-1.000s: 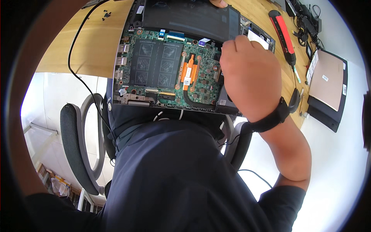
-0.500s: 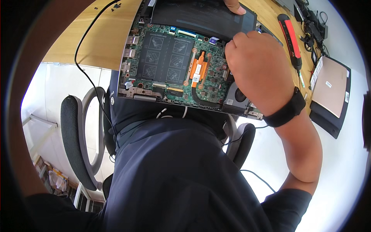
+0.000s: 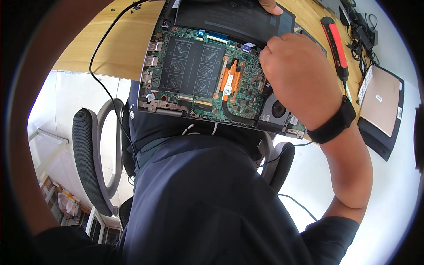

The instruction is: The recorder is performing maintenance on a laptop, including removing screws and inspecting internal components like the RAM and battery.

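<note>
An opened laptop base (image 3: 150,95) lies in front of me, its green circuit board (image 3: 249,86) bare, with an orange copper heat pipe (image 3: 229,81) and a round fan (image 3: 278,109). Along its far side is a flat black laptop battery (image 3: 229,20). My left hand (image 3: 270,6) reaches in at the top rim, a thumb resting on the battery's far edge; the rest of it is cut off. At the battery's near right corner my right hand (image 3: 296,75), with a black wristband, is closed with fingers curled. Its fingertips are hidden underneath.
On the wooden table (image 3: 119,39), a red-and-black electric screwdriver (image 3: 335,48) lies to the right, with tangled black cables (image 3: 357,33) beyond. A rose-gold panel (image 3: 376,101) rests far right. Several small screws (image 3: 136,7) lie far left, near a black cable (image 3: 95,55). Chair armrests flank me.
The whole view has shifted slightly, moving things a little right in the picture. Both hands keep nearly the same places at the battery.
</note>
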